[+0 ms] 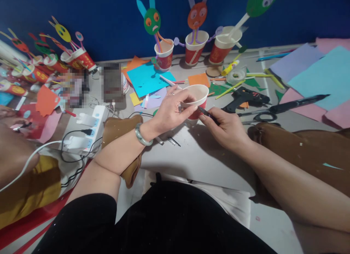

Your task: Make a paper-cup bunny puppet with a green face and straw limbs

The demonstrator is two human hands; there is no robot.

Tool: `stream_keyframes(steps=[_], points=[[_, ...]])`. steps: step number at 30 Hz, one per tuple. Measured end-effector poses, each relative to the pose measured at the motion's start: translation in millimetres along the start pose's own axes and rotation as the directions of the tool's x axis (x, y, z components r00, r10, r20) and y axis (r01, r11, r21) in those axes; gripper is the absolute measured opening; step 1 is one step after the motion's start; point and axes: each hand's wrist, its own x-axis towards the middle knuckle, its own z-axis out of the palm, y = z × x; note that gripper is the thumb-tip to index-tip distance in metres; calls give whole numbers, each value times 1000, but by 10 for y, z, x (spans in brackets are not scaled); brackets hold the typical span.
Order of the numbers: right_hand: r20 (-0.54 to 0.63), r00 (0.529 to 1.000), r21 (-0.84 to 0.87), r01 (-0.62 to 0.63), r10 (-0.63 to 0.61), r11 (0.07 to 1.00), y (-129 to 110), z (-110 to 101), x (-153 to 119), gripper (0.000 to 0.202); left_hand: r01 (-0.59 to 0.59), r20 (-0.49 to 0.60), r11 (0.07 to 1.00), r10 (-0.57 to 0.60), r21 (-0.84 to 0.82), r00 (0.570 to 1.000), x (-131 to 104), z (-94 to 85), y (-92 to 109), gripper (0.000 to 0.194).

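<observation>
A red and white paper cup (pixel 201 95) stands tilted slightly over the table in front of me. My left hand (pixel 176 108) grips it at the rim, with the fingers inside and the thumb on the outer wall. A jade-coloured bangle (pixel 142 135) circles that wrist. My right hand (pixel 225 124) is closed around a slim black tool (pixel 208 114), its tip at the cup's right side. Whether it is a pen or a knife I cannot tell. Just behind my left fingers a pale pointed stick (pixel 168 81) sticks out.
Paper-cup figures with faces, such as a green one (pixel 152 21), line the blue wall. Right of my hands lie a black glue gun (pixel 248 98) and black scissors (pixel 284 107). A power strip (pixel 97 124) is at left, beside a co-worker's arm (pixel 16 155). Coloured paper (pixel 322 75) lies at right.
</observation>
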Motion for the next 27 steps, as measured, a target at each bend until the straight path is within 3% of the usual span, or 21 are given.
stream_keyframes(steps=[4,9,17,27], points=[[-1,1000,-1,-31,31,1000,-36,-4,-6,65,-24,-31,998,26,58,999,-12,13,12,18],[18,997,-2,-80,80,997,-68,-10,-14,62,44,-5,982,-43,186,999,-9,-15,99,16],[23,995,-31,-101,102,994,-51,-3,-6,55,44,8,971,-47,237,999,-21,4,125,11],[30,992,-269,-112,125,957,-15,-33,-37,42,52,7,964,-55,260,998,-50,24,142,10]])
